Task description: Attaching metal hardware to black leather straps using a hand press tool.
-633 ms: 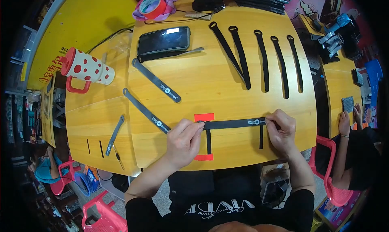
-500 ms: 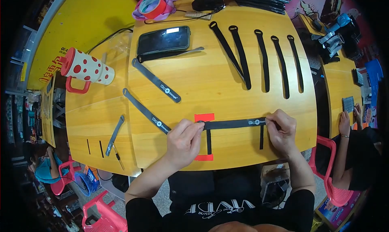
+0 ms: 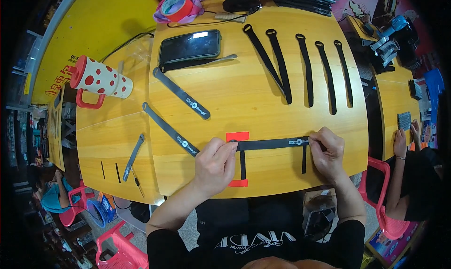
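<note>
We held one black strap [image 3: 270, 143] flat across the wooden table [image 3: 244, 90], our left hand [image 3: 213, 165] pinching its left end, our right hand [image 3: 327, 151] pinching its right end. Five looped black straps [image 3: 305, 72] lay above; two grey straps [image 3: 181, 93], one phone [image 3: 190, 46], one spotted mug [image 3: 98, 81].

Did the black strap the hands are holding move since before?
No. The black strap lies just as before, one end by the red tape square, held by the left hand and right hand.
</note>
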The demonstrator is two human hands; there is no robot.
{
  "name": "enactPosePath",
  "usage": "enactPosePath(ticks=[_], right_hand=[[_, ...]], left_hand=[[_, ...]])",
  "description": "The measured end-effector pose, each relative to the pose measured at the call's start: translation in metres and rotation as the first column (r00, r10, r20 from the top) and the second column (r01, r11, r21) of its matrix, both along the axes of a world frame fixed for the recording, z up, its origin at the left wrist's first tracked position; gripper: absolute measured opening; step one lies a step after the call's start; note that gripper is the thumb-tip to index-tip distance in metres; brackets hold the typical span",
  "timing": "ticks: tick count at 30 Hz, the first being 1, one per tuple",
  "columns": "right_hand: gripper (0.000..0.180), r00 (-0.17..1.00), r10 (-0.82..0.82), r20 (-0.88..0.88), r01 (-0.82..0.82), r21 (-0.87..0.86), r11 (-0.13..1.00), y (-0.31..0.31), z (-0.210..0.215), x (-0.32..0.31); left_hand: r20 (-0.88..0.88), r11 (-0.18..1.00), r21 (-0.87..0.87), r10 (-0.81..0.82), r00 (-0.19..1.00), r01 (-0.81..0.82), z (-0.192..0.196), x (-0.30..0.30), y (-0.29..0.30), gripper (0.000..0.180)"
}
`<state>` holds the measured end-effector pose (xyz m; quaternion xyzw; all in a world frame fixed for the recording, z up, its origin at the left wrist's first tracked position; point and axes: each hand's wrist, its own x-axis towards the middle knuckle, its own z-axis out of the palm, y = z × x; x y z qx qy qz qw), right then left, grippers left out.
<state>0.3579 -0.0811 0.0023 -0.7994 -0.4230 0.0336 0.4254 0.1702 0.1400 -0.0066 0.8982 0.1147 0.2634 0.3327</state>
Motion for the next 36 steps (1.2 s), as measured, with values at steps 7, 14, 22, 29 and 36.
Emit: enactPosePath(ticks=[7, 14, 22, 29, 36], right_hand=[[0.008, 0.999, -0.002, 0.04, 0.002, 0.014, 1.0, -0.001, -0.005, -0.001], [0.007, 0.977, -0.066, 0.201, 0.071, -0.016, 0.997, 0.002, 0.001, -0.012], [0.013, 0.897, -0.19, 0.398, 0.205, 0.005, 0.979, -0.003, -0.012, -0.015], [0.028, 0.796, 0.011, 0.605, -0.017, 0.004, 1.0, 0.021, 0.008, -0.074], [0.04, 0.747, 0.146, 0.649, -0.049, -0.165, 0.985, 0.056, -0.004, -0.106]], left_hand=[[-0.051, 1.0, 0.003, 0.021, 0.998, -0.021, 0.001, -0.002, -0.004, 0.013], [-0.045, 0.998, 0.011, 0.056, 0.997, -0.056, 0.005, -0.002, -0.01, 0.014], [0.03, 0.968, 0.249, 0.028, 0.999, -0.034, 0.002, -0.01, -0.006, 0.016], [0.118, 0.944, 0.32, -0.131, 0.984, 0.087, 0.013, -0.025, -0.026, 0.021], [0.056, 0.937, 0.326, -0.147, 0.988, 0.121, -0.001, -0.014, -0.024, 0.03]])
